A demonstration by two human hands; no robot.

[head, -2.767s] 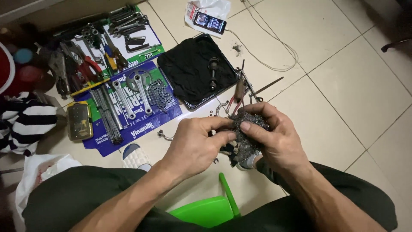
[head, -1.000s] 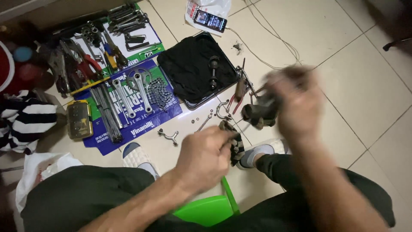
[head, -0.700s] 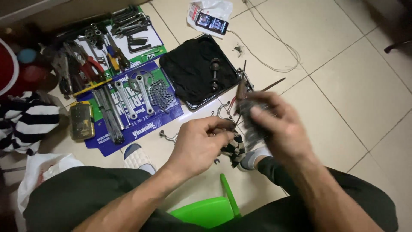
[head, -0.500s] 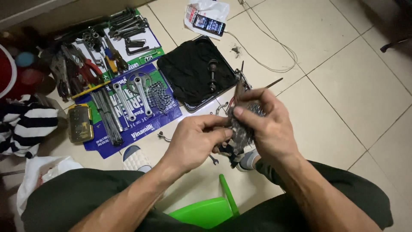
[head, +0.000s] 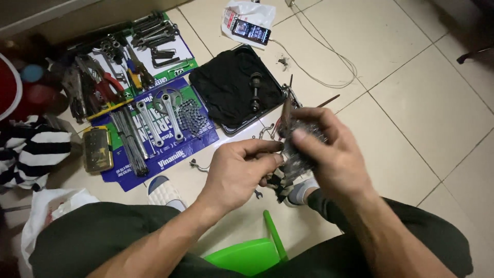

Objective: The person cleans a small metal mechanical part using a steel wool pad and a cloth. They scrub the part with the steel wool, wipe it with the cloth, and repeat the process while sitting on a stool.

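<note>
Greasy dark sprocket cluster (head: 297, 154), hand-held.

Even indoor light falls from overhead, bright on the pale floor tiles (head: 411, 77), which carry a soft sheen but no hard glare. Shadows are faint and short under the tools (head: 139, 123). The top left corner and the top right edge sink into dimness. The black tray (head: 226, 87) shows almost no detail in its dark cloth. The right hand (head: 329, 154) is smeared by motion blur at the fingers; the left hand (head: 239, 172) is a little sharper. The wide lens bends the tile lines near the edges. A phone (head: 250, 30) screen glows small and bright.
</note>
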